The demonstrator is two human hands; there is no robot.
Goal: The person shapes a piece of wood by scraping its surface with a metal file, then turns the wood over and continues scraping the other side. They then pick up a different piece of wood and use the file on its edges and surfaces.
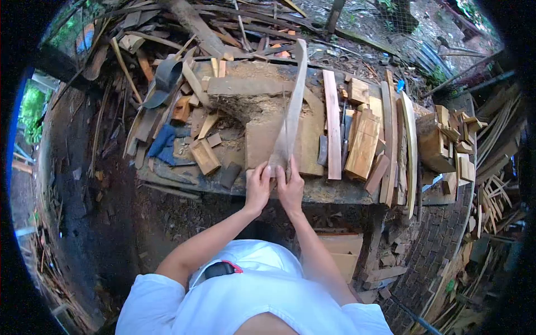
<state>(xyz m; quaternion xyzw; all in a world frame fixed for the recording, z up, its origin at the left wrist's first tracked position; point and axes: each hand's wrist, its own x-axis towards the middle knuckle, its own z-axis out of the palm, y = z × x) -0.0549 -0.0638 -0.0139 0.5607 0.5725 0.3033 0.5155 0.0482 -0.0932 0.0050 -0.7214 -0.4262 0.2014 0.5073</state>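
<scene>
A long, pale, curved wooden piece [294, 106] points away from me over the workbench [223, 187], its far end raised. My left hand [258, 187] grips its near end from the left. On the right side of that same end, my right hand [290, 187] is closed round it, thumbs close together. Beneath the piece lies a flat light board [259, 139] dusted with shavings. A wood block [205, 156] and a small dark block [230, 175] rest left of my hands.
Several boards and a pale plank [332, 123] line the bench's right side, with a large wood block [363, 142] among them. Blue cloth [162, 146] and offcuts lie at left. A heap of scrap wood [251, 28] rises behind; a wooden box [435, 145] stands far right.
</scene>
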